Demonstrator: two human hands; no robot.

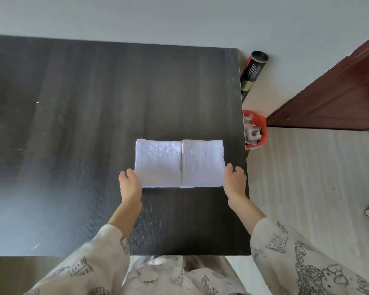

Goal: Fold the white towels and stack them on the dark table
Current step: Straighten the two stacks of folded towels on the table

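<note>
A: White terry towel (179,163) lies flat near the right end of the dark bench (94,124), both flaps folded in to meet at a centre seam; left hand (130,184) and right hand (234,182) pinch its near corners, fingers (130,172) curled on the cloth.

B: Risks?

A: Seam likely gapes if one hand lifts sooner; flaps may slide apart, leaving a skewed fold.

B: Anything else?

A: Right side sits near the bench edge; a rightward drag could tip it toward the red bin (256,130) below; no stack visible yet.
</note>
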